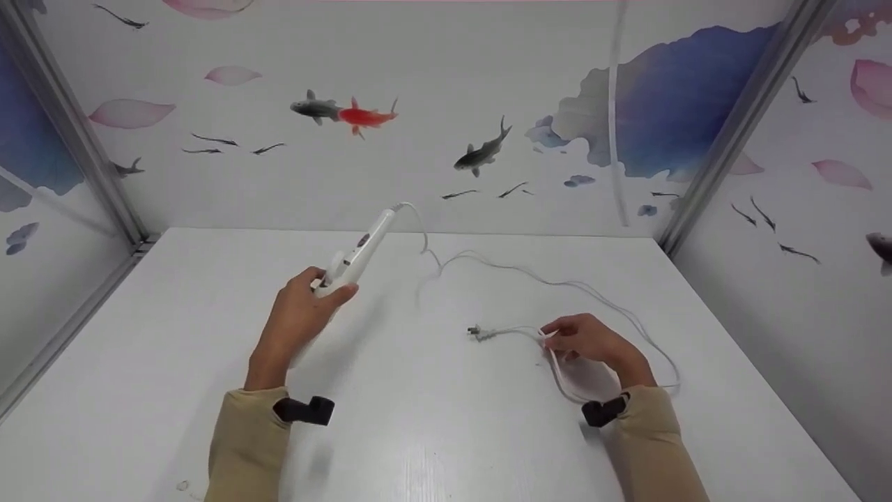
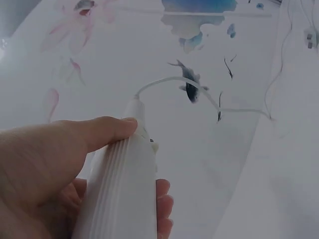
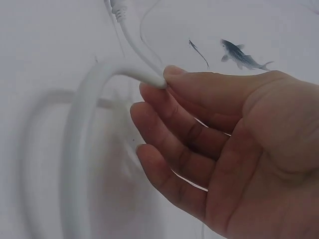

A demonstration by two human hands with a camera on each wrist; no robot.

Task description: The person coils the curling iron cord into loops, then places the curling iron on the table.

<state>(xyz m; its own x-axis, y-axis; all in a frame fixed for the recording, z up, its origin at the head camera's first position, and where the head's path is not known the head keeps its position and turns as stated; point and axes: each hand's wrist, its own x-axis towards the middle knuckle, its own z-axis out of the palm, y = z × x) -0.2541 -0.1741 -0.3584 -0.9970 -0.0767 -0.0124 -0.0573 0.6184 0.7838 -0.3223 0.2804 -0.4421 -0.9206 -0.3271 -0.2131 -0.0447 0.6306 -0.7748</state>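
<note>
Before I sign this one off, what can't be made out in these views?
Head: part of the white tool, hidden behind the left hand; its dark oval, too small to identify.
Left wrist: the tool's near end, cut off by the bottom edge.
Right wrist: the plug's far end, cut off by the top edge.

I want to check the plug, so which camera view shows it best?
The head view: the plug appears whole, prongs included. The left wrist view shows it small and dim near the right edge; the right wrist view shows only its cord end, cut off by the top edge.
</note>
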